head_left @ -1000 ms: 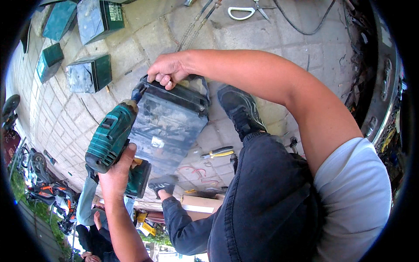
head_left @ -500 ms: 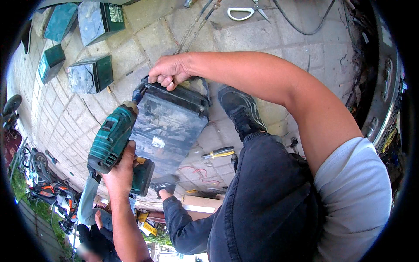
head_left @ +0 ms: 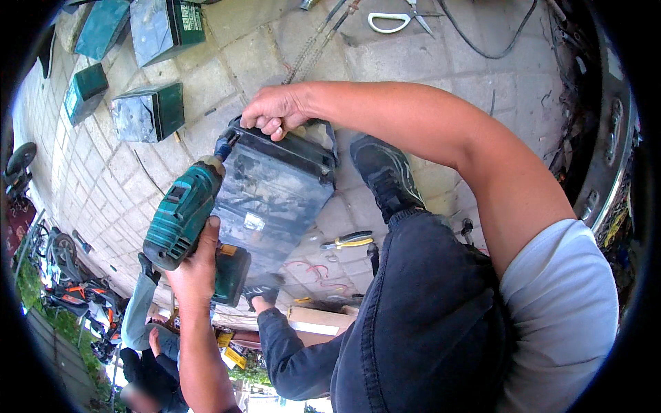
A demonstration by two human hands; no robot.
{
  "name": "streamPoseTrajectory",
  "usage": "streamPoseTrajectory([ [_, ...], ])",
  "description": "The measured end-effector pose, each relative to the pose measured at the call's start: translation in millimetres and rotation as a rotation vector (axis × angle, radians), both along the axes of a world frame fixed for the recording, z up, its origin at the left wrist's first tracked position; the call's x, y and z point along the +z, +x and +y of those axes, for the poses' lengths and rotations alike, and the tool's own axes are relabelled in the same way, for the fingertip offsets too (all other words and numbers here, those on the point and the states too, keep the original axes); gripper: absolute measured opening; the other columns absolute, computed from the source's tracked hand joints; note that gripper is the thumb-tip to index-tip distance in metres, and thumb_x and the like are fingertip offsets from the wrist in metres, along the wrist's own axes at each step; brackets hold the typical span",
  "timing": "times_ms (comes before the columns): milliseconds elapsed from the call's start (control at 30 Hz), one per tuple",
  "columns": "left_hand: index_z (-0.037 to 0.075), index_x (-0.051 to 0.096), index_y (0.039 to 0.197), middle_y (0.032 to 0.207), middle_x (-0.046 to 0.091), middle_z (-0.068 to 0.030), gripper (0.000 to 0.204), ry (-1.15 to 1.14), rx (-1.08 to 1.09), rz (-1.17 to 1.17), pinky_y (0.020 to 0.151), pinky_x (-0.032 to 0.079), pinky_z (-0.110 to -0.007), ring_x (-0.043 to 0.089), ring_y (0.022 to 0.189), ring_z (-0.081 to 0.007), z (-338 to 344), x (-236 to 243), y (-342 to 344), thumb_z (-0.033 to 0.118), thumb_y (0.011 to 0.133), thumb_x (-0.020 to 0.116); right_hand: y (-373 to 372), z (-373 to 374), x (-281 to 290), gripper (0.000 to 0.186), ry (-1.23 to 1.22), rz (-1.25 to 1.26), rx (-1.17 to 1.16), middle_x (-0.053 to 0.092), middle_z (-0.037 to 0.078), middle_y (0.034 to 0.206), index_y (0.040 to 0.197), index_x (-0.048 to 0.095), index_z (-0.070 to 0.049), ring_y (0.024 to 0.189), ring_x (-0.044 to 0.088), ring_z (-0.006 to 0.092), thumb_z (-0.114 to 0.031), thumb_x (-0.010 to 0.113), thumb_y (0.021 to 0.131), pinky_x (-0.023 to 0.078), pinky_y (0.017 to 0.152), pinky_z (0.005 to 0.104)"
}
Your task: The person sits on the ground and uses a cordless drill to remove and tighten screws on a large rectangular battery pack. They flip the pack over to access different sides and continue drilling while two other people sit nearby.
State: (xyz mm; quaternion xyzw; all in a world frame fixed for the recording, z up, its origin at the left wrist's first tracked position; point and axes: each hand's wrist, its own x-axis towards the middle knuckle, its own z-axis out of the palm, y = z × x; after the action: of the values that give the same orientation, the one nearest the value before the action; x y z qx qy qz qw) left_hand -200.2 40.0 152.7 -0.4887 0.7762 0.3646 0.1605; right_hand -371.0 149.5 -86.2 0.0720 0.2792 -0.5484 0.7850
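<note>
My left hand (head_left: 197, 265) is wrapped round the grip of a teal and black cordless impact driver (head_left: 180, 215). Its dark socket end (head_left: 226, 145) meets the upper left corner of a large dark rectangular case (head_left: 268, 196), scuffed and dusty with a small white label. The driver's battery pack (head_left: 231, 274) sits below my hand. At the case's far end, my right hand (head_left: 277, 112) has its fingers curled closed over the black rim, close to the socket. My fingers and the socket partly hide what lies at that corner.
Several green and grey block batteries (head_left: 148, 113) stand at the upper left. White-handled scissors (head_left: 389, 23) and a black cable (head_left: 490, 51) lie at the top. Yellow-handled pliers (head_left: 349, 240) lie beside my leg. Another person (head_left: 148, 372) is at lower left, near parked motorbikes (head_left: 82, 296).
The whole view has shifted slightly, so the case, driver and hands sit a little further right. Both hands keep their holds, and the socket stays at the same corner.
</note>
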Motion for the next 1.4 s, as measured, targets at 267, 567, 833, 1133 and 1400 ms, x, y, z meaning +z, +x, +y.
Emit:
streamPoseTrajectory([
  [267, 0.005, 0.068, 0.100, 0.089, 0.067, -0.0020, 0.026, 0.101, -0.083, -0.096, 0.073, 0.050, -0.031, 0.060, 0.079, -0.0127, 2.4, 5.6, -1.8, 0.018, 0.080, 0.078, 0.1, 0.1, -0.5, 0.025, -0.009, -0.027, -0.010, 0.031, -0.008, 0.051, 0.063, 0.049, -0.012, 0.040, 0.030, 0.0040, -0.010, 0.061, 0.085, 0.028, 0.042, 0.0256],
  [567, 0.005, 0.068, 0.101, 0.088, 0.067, -0.0017, 0.025, 0.088, -0.074, -0.180, 0.074, 0.050, -0.031, 0.060, 0.079, -0.0119, -1.5, 5.0, -5.2, 0.019, 0.082, 0.075, 1.4, 0.0, -3.6, 0.024, -0.012, -0.054, -0.006, 0.032, -0.008, 0.051, 0.064, 0.051, -0.011, 0.040, 0.030, 0.0037, -0.010, 0.061, 0.086, 0.027, 0.041, 0.0248],
  [833, 0.006, 0.066, 0.097, 0.080, 0.063, -0.0002, 0.022, 0.088, -0.128, -0.132, 0.064, 0.046, -0.028, 0.056, 0.068, -0.0106, -7.2, 0.3, 0.5, 0.019, 0.082, 0.075, 1.3, 0.4, 0.0, 0.027, 0.005, -0.030, -0.016, 0.032, -0.008, 0.050, 0.062, 0.048, -0.013, 0.040, 0.030, 0.0036, -0.007, 0.061, 0.084, 0.027, 0.040, 0.0247],
  [1133, 0.005, 0.064, 0.099, 0.075, 0.060, 0.0006, 0.023, 0.072, -0.142, -0.088, 0.058, 0.044, -0.026, 0.053, 0.063, -0.0088, -6.4, -0.4, -2.0, 0.017, 0.082, 0.075, 0.6, 0.7, 0.2, 0.031, -0.003, -0.018, -0.008, 0.033, -0.009, 0.050, 0.059, 0.044, -0.015, 0.040, 0.031, 0.0037, -0.005, 0.061, 0.083, 0.026, 0.039, 0.0250],
  [1400, 0.006, 0.065, 0.103, 0.080, 0.062, -0.0003, 0.027, 0.089, -0.131, -0.140, 0.061, 0.045, -0.027, 0.055, 0.067, -0.0097, -8.2, 1.3, -4.4, 0.018, 0.082, 0.076, 0.3, 1.8, 2.0, 0.029, -0.002, 0.033, 0.008, 0.034, -0.008, 0.051, 0.060, 0.046, -0.015, 0.040, 0.031, 0.0034, -0.007, 0.061, 0.084, 0.027, 0.039, 0.0249],
])
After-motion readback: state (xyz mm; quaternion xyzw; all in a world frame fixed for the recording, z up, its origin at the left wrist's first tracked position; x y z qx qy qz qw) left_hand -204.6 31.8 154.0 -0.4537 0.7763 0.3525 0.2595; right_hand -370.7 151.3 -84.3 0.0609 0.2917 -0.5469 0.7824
